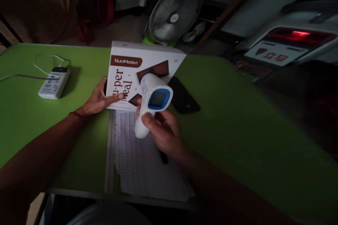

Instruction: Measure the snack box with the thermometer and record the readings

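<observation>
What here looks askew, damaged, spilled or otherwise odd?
Nothing is spilled or visibly damaged. The NutriMotion box is tilted rather than flat, steadied by the left hand, while the right hand holds a white-and-blue handheld device against it. A dark phone lies partly behind them.

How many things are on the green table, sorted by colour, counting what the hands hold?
White: 4 - NutriMotion box, thermometer gun in right hand, power bank, lace mat
Black: 1 - phone
Total: 5
Left hand steadies the box.
</observation>
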Action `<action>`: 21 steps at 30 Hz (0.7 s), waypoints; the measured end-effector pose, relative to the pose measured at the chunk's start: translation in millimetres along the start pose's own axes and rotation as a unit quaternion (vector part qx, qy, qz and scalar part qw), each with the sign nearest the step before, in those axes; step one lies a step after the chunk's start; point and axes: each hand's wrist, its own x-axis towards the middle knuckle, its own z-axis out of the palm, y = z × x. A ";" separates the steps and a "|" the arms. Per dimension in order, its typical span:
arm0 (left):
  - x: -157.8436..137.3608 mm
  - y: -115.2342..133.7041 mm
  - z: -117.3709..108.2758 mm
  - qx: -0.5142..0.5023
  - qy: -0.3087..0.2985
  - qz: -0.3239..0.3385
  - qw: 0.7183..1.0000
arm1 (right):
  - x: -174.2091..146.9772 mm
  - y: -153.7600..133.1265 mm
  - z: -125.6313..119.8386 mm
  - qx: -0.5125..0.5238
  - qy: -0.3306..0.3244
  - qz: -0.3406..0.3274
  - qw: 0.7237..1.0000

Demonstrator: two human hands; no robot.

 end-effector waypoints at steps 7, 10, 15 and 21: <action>0.2 -1.4 -0.3 0.009 0.009 0.002 1.000 | -0.2 -4.0 -1.1 -0.025 -0.001 -0.006 1.000; 0.3 -0.3 -0.2 0.014 0.005 0.004 1.000 | -0.6 -3.5 0.4 -0.028 -0.006 0.003 1.000; 1.5 -0.4 -1.8 0.036 0.008 0.023 0.999 | 1.9 -14.1 -4.3 -0.056 -0.017 0.004 0.998; 4.2 -9.0 -7.0 0.095 0.051 0.035 0.994 | 9.3 -63.3 -55.9 -0.316 -0.143 0.116 0.931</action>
